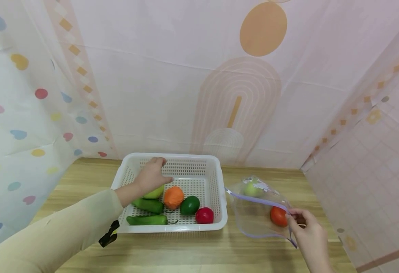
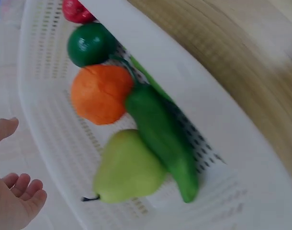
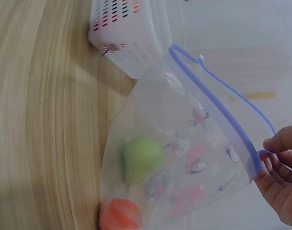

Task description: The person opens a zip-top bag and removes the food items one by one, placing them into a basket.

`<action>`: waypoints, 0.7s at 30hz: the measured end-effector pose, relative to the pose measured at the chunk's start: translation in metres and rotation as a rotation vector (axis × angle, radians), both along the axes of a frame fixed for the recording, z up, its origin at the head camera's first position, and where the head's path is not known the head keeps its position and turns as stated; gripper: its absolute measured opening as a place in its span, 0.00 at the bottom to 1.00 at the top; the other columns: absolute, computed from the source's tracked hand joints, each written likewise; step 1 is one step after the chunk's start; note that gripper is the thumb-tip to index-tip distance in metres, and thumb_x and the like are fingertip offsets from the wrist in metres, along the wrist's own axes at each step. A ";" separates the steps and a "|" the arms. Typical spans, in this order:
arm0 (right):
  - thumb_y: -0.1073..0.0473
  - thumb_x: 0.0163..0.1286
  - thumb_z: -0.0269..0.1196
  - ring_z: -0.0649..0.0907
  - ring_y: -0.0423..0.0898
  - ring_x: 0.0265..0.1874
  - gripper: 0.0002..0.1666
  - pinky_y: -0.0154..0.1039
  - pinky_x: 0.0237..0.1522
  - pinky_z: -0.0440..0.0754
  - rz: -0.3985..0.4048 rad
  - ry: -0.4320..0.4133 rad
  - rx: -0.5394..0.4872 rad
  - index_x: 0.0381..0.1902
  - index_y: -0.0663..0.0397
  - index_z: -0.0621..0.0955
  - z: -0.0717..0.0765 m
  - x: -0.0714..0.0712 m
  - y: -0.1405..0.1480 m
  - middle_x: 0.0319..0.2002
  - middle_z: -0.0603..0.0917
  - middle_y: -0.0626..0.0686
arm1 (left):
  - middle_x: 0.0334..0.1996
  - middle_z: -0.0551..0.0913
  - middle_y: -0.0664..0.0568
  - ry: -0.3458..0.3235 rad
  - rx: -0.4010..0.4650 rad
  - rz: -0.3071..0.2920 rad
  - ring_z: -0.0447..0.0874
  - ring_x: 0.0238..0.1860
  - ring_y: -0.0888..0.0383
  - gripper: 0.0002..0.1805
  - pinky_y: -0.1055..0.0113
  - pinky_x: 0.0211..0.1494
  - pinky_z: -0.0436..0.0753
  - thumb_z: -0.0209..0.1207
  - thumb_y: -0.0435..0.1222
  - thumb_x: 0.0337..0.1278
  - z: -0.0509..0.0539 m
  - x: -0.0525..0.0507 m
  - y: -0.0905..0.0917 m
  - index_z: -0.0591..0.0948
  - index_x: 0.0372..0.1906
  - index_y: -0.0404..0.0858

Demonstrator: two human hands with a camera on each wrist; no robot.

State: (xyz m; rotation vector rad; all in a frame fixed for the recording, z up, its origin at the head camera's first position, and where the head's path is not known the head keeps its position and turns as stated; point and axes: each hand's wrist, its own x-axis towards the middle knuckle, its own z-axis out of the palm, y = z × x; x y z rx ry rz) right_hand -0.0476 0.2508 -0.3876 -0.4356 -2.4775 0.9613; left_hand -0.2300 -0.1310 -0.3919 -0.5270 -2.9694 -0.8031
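Note:
My left hand (image 1: pixel 150 177) hovers over the left part of a white plastic basket (image 1: pixel 216 182), thumb and fingers apart, holding nothing. Below it a yellow-green pear (image 2: pixel 129 167) lies beside a green pepper (image 2: pixel 162 134); the hand partly hides the pear in the head view. With thumb and fingers, my right hand (image 1: pixel 308 232) pinches one end of the purple-edged mouth of a clear zip bag (image 1: pixel 254 216). The bag's mouth is spread apart. Inside the bag are a green fruit (image 3: pixel 142 160) and a red-orange tomato-like piece (image 3: pixel 121 214).
Also in the basket are an orange (image 1: pixel 173 197), a dark green oval fruit (image 1: pixel 190 205), a red round piece (image 1: pixel 204 215) and a second green pepper (image 1: pixel 147 220). Basket and bag stand side by side on a wooden table (image 1: pixel 172 254). Patterned cloth (image 1: pixel 151 94) hangs behind.

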 end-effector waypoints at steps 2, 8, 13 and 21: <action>0.64 0.56 0.67 0.75 0.29 0.25 0.09 0.26 0.24 0.74 0.003 -0.008 0.001 0.36 0.59 0.82 0.000 0.000 0.000 0.29 0.83 0.52 | 0.51 0.74 0.36 -0.001 0.009 -0.012 0.76 0.47 0.45 0.37 0.53 0.50 0.77 0.68 0.45 0.45 0.004 0.002 0.005 0.70 0.56 0.25; 0.63 0.58 0.67 0.76 0.29 0.26 0.09 0.26 0.24 0.74 0.004 -0.025 -0.003 0.37 0.59 0.82 0.002 0.000 -0.001 0.31 0.84 0.53 | 0.51 0.76 0.40 -0.015 0.017 -0.060 0.77 0.47 0.47 0.36 0.53 0.50 0.77 0.67 0.47 0.46 0.022 0.009 0.020 0.71 0.57 0.29; 0.63 0.58 0.66 0.76 0.28 0.26 0.09 0.25 0.24 0.73 0.012 -0.010 0.000 0.37 0.59 0.82 0.002 0.000 -0.001 0.31 0.83 0.53 | 0.50 0.79 0.43 -0.044 0.044 -0.110 0.78 0.49 0.48 0.35 0.55 0.50 0.78 0.66 0.47 0.48 0.038 0.019 0.034 0.72 0.58 0.32; 0.64 0.57 0.66 0.76 0.28 0.25 0.09 0.24 0.24 0.73 0.015 0.001 -0.014 0.37 0.60 0.82 0.003 0.000 -0.003 0.30 0.83 0.53 | 0.47 0.82 0.49 0.004 0.014 -0.258 0.80 0.47 0.52 0.26 0.60 0.49 0.79 0.64 0.48 0.51 0.045 0.031 0.055 0.78 0.52 0.36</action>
